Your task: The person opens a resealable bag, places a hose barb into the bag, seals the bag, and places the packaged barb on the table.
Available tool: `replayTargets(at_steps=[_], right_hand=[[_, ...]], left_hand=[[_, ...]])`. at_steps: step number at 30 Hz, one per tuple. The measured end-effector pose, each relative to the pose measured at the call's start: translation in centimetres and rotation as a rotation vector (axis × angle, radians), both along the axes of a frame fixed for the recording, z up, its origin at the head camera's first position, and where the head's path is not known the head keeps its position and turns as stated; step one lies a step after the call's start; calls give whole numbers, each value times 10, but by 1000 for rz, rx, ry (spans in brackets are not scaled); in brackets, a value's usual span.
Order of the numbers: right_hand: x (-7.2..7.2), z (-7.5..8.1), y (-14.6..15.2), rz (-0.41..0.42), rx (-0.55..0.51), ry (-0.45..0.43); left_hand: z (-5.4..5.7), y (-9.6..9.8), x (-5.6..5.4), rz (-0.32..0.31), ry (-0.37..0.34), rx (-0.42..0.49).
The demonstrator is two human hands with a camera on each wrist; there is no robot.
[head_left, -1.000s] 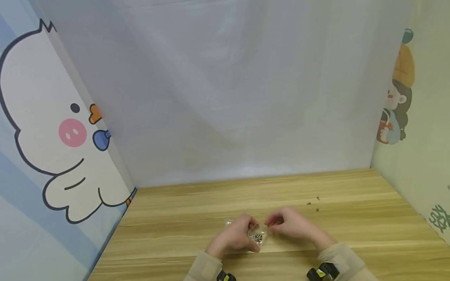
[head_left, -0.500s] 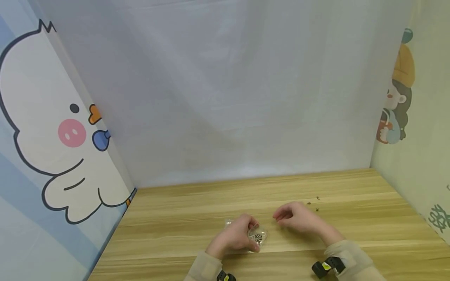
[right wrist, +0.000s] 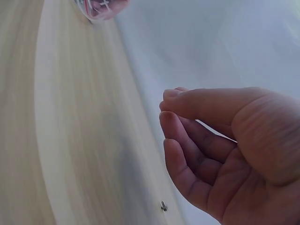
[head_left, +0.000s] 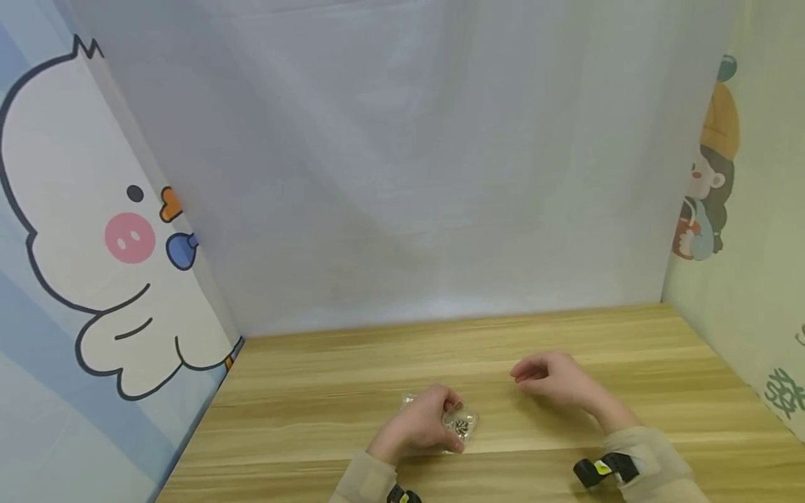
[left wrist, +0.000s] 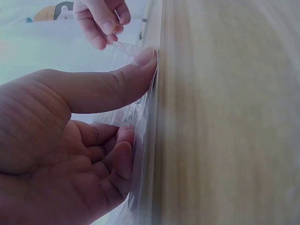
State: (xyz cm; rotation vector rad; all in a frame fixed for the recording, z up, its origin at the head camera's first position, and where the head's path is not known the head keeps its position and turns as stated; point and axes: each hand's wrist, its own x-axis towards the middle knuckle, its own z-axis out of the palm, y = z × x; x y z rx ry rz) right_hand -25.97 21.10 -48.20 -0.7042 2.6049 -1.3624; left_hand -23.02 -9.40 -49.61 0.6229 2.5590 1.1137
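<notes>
My left hand (head_left: 423, 423) holds a clear plastic bag (head_left: 472, 417) low on the table, thumb on one side and curled fingers on the other. A cluster of small shiny metal pieces (head_left: 461, 427) shows through the plastic. To the right and farther back, my right hand (head_left: 560, 381) hovers over the table. Its thumb tip meets the fingertips (right wrist: 172, 124); nothing shows between them, though a tiny object could be hidden there. Below that hand in the right wrist view lies a small metal screw (right wrist: 163, 206). In the head view the hand covers that spot.
A wood-grain table (head_left: 327, 391) spans the workspace. Behind it hangs a pale curtain (head_left: 428, 175); printed panels with a cartoon bird (head_left: 69, 175) and a cartoon figure (head_left: 707, 195) stand at the sides. In the left wrist view, tiny metal pieces (left wrist: 140, 35) lie beyond the bag.
My right hand has moved away from the bag's mouth, rightward and farther back, and now covers the loose metal pieces seen earlier. My left hand and the bag have stayed in place.
</notes>
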Motion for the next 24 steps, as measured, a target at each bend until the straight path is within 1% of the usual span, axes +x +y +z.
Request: replayTargets(at_steps=[6,13,15,20,24], right_hand=[[2,1,23,-36,9,0],[1,-5,49,-104,34,-17],[0,-7,55,-127,43,-13],[-2,-11,70,-188,84,27],[-2,-14,76,-219,106,21]], left_hand=[[2,-1,1,-7,-7,3],[4,-1,2,-14,4,2],[4,-1,2,-17,7,5],[4,-2,1,-20,12,5],[4,-2,2,-25,18,0]])
